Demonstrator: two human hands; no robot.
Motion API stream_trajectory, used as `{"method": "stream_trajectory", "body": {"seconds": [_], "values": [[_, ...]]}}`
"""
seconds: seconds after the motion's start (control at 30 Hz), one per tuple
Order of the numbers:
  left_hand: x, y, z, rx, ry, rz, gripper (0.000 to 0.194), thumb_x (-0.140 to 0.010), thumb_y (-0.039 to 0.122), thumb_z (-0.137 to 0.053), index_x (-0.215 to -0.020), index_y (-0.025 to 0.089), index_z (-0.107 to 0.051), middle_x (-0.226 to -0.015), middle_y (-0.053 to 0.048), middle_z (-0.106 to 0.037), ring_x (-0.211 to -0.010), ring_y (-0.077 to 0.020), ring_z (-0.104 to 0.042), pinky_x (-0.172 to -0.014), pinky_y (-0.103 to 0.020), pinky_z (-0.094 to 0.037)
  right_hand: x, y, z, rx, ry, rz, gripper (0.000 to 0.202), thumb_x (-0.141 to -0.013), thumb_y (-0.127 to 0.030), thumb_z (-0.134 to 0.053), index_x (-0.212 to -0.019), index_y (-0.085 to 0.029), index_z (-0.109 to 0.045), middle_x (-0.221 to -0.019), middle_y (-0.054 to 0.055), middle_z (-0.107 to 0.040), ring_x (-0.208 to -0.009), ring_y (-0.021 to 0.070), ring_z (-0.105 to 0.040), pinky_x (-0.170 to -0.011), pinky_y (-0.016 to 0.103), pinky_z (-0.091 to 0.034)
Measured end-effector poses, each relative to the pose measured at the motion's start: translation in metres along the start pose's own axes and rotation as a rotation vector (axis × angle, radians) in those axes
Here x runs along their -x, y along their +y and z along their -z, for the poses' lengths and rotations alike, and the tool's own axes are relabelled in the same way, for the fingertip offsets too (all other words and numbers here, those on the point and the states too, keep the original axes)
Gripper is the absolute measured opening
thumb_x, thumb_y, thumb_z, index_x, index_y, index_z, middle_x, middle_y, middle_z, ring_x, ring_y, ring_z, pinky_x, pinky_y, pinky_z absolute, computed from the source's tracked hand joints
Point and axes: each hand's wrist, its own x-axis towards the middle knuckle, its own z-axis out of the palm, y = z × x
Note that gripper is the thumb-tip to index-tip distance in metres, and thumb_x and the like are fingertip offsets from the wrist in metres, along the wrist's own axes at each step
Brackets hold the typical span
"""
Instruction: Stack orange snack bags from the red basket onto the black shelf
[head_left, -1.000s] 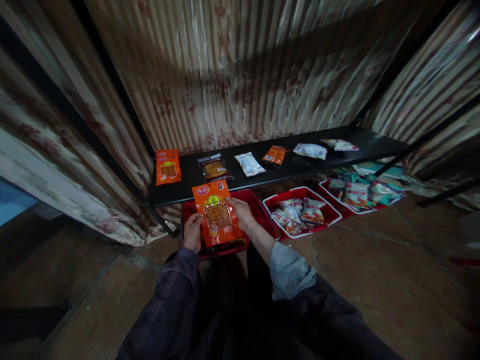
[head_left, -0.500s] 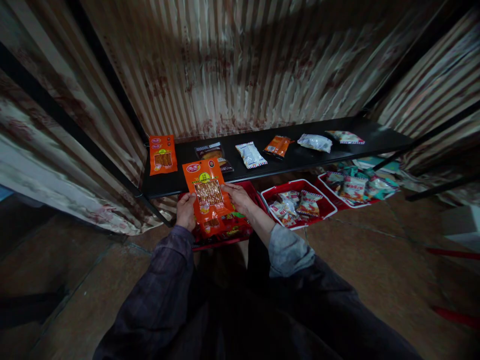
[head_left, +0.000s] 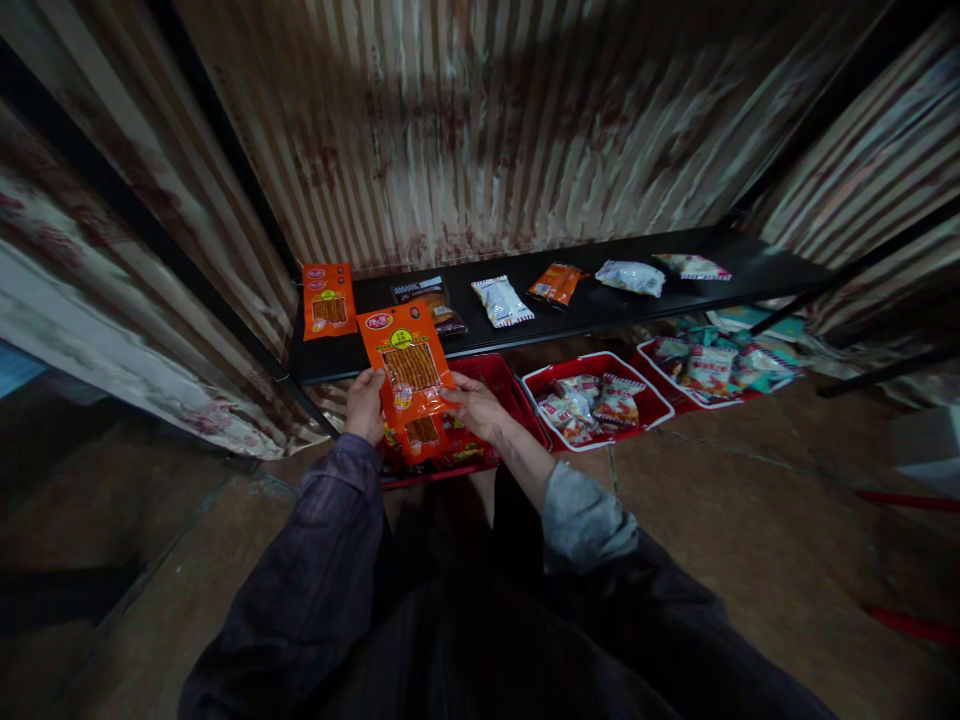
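Between my two hands is an orange snack packet (head_left: 409, 362) with a clear window showing brown sticks. My left hand (head_left: 365, 405) pinches its left edge, and my right hand (head_left: 475, 405) grips its lower right edge. The packet is held above a red basket (head_left: 536, 425) and in front of the black shelf's edge. Below its lower part, another orange packet (head_left: 422, 435) shows over the basket. A matching orange packet (head_left: 328, 300) lies at the shelf's left end. Partly hidden behind the held packet is a dark packet (head_left: 442, 300).
On the black shelf (head_left: 360, 365) lie a white packet (head_left: 502, 302), an orange-brown packet (head_left: 556, 285) and other white packets (head_left: 630, 278). Two more red baskets (head_left: 660, 405) of snack packets stand under it to the right. Dark metal posts (head_left: 225, 140) frame the shelf before a striped curtain (head_left: 480, 130).
The held orange packet has tilted so its window faces me with less glare, and it has risen slightly. Both hands keep their hold.
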Motion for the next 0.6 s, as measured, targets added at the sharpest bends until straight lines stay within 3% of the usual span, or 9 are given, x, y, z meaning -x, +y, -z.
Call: {"method": "stream_trajectory", "body": {"seconds": [0.23,0.6], "values": [[0.029,-0.003,0.008,-0.032,-0.305,-0.014,0.037,-0.051,0.013,-0.069,-0.088,0.019,-0.063,-0.084,-0.001,-0.068,-0.078,-0.0156,-0.064,-0.078,-0.029,-0.049,0.012,-0.001,-0.006,-0.071,0.063,0.037,0.03,-0.052,-0.017,-0.079,-0.08,-0.02,-0.068,-0.074,-0.002,-0.07,-0.071,0.0145,-0.065,-0.07,0.027,-0.052],[0.052,0.001,0.014,-0.06,-0.325,-0.028,0.04,-0.05,0.01,-0.068,-0.088,0.02,-0.063,-0.087,-0.002,-0.068,-0.086,-0.0189,-0.064,-0.078,-0.031,-0.05,0.027,-0.002,-0.007,-0.068,0.058,0.057,0.025,-0.051,-0.017,-0.076,-0.075,-0.02,-0.067,-0.072,-0.002,-0.069,-0.071,0.0147,-0.064,-0.068,0.026,-0.05]]}}
